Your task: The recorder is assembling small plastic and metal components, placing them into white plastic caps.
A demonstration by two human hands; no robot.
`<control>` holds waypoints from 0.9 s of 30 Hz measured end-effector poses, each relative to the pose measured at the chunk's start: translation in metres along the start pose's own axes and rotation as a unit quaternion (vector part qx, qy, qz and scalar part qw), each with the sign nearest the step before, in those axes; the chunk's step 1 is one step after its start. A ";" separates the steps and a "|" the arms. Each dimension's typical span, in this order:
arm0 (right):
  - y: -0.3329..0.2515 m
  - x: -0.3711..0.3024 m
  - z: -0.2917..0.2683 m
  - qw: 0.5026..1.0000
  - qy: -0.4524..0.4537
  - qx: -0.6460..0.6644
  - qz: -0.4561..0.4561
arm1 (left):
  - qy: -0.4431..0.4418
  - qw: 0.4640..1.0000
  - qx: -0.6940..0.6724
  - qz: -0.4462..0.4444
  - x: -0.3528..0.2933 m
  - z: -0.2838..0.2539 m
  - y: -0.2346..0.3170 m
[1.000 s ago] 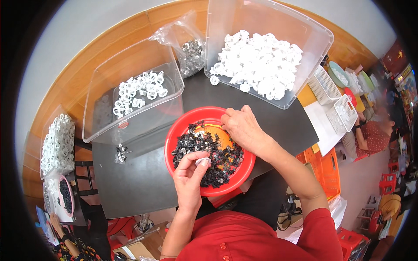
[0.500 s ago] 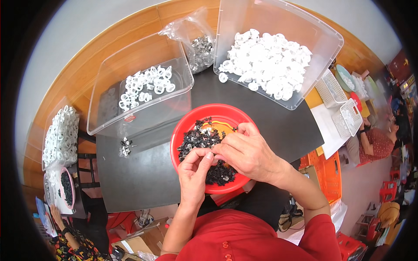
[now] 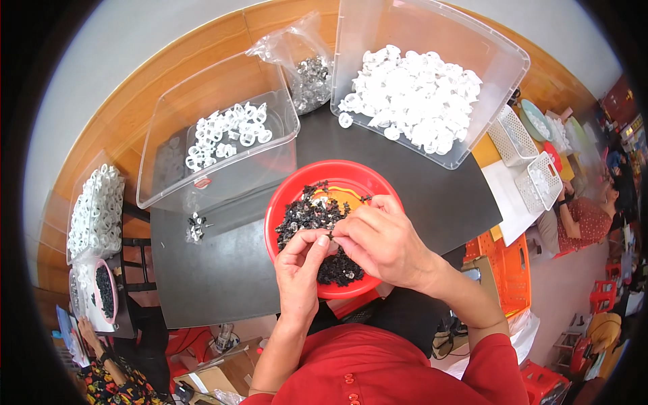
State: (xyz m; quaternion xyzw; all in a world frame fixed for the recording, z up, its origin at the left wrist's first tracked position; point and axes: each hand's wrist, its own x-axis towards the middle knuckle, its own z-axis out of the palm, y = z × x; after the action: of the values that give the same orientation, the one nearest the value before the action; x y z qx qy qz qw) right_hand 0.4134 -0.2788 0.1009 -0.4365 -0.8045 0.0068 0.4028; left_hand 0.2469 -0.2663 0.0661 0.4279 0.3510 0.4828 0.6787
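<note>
My left hand (image 3: pixel 301 268) and my right hand (image 3: pixel 388 243) meet over a red basin (image 3: pixel 273 236). The basin holds a heap of small black parts (image 3: pixel 307 219) mixed with some clear and silvery bits. Both hands are closed, thumb and fingertips pinched together around a small dark part (image 3: pixel 331 235), mostly covered by the fingers. Another small black piece (image 3: pixel 366 200) shows beside the curled fingers of my right hand; whether it is held cannot be made out. A yellow curved line marks the basin's inside at the far side.
On the dark table (image 3: pixel 223 270) stand a clear bin (image 3: pixel 152 182) of white rings, a tilted clear bin (image 3: pixel 520 67) heaped with white parts, and a plastic bag (image 3: pixel 310 81) of small parts. A small pile (image 3: pixel 196 228) lies left. Co-workers sit at lower left and far right, near white baskets (image 3: pixel 538 181).
My right hand has shifted slightly, and the dark part between the fingertips shows more clearly. Both hands stay pinched over the basin.
</note>
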 end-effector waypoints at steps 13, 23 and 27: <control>-0.010 -0.009 -0.005 0.998 0.017 -0.009 0.064 | -0.057 0.975 -0.173 -0.131 0.000 0.000 0.001; -0.012 -0.009 -0.005 0.997 0.026 0.016 0.069 | -0.040 0.996 -0.074 -0.044 -0.001 0.001 -0.003; -0.014 -0.009 -0.002 0.984 -0.015 0.121 0.131 | -0.031 0.995 -0.089 -0.043 -0.003 0.002 -0.004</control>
State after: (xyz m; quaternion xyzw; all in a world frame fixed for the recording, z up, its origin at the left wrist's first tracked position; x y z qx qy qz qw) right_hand 0.4080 -0.2948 0.1014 -0.4861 -0.7395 0.1631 0.4363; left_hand 0.2494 -0.2699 0.0631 0.3650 0.3036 0.4688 0.7449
